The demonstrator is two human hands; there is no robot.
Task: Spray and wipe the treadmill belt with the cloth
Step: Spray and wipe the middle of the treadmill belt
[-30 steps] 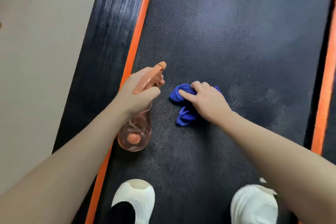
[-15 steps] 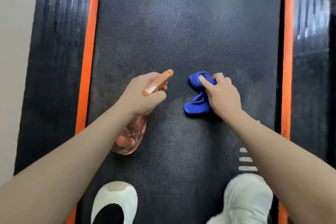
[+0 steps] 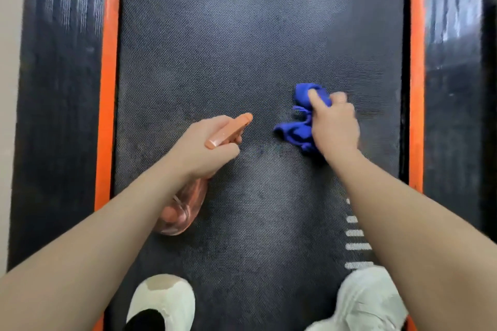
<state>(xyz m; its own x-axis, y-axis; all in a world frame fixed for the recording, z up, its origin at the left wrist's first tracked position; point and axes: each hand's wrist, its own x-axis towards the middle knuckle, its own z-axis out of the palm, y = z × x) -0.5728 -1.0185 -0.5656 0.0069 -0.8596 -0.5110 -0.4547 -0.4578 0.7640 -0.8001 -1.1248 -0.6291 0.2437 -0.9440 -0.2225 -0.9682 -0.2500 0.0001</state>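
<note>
The right hand (image 3: 334,126) is curled down over a crumpled bright blue cloth (image 3: 297,130). Its fingers (image 3: 316,97) bend round the far part of the cloth and press it onto the black dotted treadmill belt (image 3: 242,35). The cloth sits on the right side of the belt, about halfway up the view. Part of it sticks out to the left of the hand, and the rest is hidden under the palm. The hand looks a little blurry at its far edge.

The left hand (image 3: 207,148) is wrapped round the neck of a see-through orange plastic spray bottle (image 3: 180,209). The orange nozzle (image 3: 228,130) pokes out past the knuckles and points far and to the right, toward the cloth. The round bottom of the bottle hangs below the wrist, near the left side of the belt. The hand hides the trigger, so I cannot tell if a finger is pulling it.

Orange strips (image 3: 109,88) run along both sides of the belt, with black side rails (image 3: 59,115) outside them. Short white lines (image 3: 357,246) are printed on the belt near the right arm, and the arm covers part of them. Two white shoes (image 3: 164,301) stand at the near edge, cut off by the bottom of the view.
</note>
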